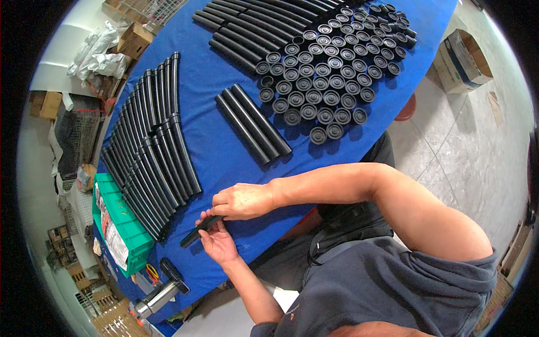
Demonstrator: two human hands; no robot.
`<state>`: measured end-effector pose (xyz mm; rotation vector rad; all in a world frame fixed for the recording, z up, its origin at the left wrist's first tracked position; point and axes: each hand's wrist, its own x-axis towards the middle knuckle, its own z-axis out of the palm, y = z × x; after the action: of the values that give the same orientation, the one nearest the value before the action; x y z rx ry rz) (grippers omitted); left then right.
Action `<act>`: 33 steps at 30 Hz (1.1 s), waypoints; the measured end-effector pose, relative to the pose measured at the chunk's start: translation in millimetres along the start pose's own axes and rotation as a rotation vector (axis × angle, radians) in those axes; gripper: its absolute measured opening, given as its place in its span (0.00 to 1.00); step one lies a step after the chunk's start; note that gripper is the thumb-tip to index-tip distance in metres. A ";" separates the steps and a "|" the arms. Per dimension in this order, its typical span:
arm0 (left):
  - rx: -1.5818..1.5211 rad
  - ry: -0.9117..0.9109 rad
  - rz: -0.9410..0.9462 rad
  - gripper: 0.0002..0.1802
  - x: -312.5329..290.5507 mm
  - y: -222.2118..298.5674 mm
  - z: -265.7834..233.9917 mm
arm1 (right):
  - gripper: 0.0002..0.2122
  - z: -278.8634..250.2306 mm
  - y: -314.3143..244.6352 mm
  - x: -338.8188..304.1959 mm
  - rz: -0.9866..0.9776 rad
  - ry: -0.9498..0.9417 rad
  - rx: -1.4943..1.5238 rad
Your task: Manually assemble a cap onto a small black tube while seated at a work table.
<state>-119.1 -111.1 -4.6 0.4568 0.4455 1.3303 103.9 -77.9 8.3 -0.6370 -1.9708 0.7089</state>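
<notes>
A short black tube lies across my left hand, which is palm up with its fingers curled around it. My right hand is closed over the tube's upper end, hiding that end and whatever the fingertips press on. Both hands are just above the near edge of the blue-covered table. Beyond them, three loose black tubes lie side by side. To their left is a fanned stack of joined black tubes.
Many round black caps stand grouped at the far right, beside rows of black tubes. A green crate, scissors and a black-headed metal tool sit at the left end. A cardboard box stands on the floor.
</notes>
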 end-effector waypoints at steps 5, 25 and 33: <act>0.143 0.050 0.079 0.16 -7.2 2.2 3.5 | 0.15 -28.9 -18.3 18.6 0.525 -0.297 0.549; 0.072 0.118 0.136 0.13 -62.1 67.2 7.2 | 0.10 -33.7 -9.5 22.8 0.650 -0.143 0.801; 1.792 -0.016 -0.260 0.23 -59.7 69.6 90.2 | 0.07 -38.5 -12.1 20.2 0.690 -0.314 0.756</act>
<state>-136.7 -162.9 111.8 1.7642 1.5841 0.3381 127.0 -64.2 44.5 -0.7460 -1.5287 1.9514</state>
